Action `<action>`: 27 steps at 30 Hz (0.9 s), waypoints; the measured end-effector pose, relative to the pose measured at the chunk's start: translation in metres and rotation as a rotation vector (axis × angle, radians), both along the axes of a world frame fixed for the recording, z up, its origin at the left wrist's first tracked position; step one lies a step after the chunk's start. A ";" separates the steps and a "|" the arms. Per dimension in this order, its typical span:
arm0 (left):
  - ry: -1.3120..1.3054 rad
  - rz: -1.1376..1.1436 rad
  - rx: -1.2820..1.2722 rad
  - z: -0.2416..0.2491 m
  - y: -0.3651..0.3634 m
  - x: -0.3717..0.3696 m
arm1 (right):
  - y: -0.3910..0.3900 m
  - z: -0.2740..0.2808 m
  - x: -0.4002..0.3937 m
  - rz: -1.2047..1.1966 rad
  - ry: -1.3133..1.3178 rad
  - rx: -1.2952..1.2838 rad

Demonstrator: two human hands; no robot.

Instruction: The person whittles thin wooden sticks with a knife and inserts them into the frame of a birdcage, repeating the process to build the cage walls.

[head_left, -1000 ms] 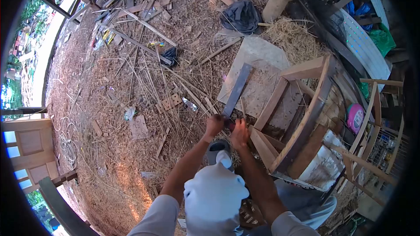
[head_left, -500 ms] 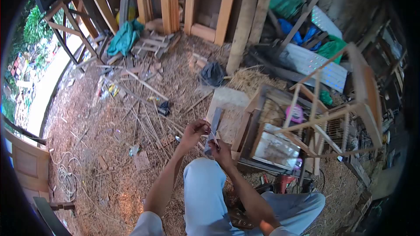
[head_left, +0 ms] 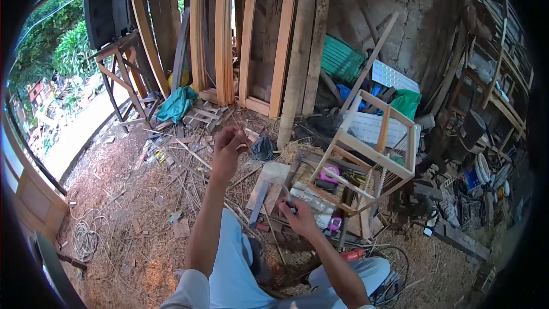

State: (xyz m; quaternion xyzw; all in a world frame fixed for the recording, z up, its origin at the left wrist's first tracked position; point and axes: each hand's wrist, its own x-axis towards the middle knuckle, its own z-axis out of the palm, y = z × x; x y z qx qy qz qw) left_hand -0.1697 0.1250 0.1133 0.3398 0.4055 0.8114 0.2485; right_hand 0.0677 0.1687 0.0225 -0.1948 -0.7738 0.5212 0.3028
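My left hand is raised in front of me with its fingers curled into a pinch. A thin, pale sliver seems to show at its fingertips, too fine to name. Lower and to the right, my right hand is closed around a thin tool with a dark handle, its pale, narrow upper end pointing up. The two hands are well apart. Beyond the right hand, a grey flat bar lies on a pale board on the ground.
A wooden stool frame stands to the right, near a pink tape measure. A red power tool lies by my knee. Wood shavings and sticks cover the floor. Wooden frames lean at the back; coiled cable lies left.
My hands, close together before, have separated. The left has risen up and away; the right has moved slightly right and down. The camera view has tilted up, showing more of the back wall.
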 end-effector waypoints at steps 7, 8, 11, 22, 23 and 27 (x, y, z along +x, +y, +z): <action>0.071 -0.202 -0.187 -0.024 0.006 0.056 | 0.031 -0.018 0.045 0.079 0.052 -0.162; -0.015 -0.259 -0.146 -0.035 0.010 0.060 | 0.033 -0.023 0.044 0.035 0.022 0.022; -0.130 -0.344 -0.095 -0.086 0.027 0.058 | 0.037 -0.032 0.041 -0.020 0.029 -0.108; 0.324 -1.057 -0.640 -0.108 0.029 0.037 | 0.057 -0.009 0.054 -0.302 -0.290 -0.258; 0.306 -1.119 -0.641 -0.087 0.020 0.047 | 0.057 -0.005 0.053 -0.314 -0.360 -0.236; 0.419 -0.733 -0.362 -0.079 0.018 0.055 | 0.051 -0.019 0.066 -0.231 -0.482 -0.146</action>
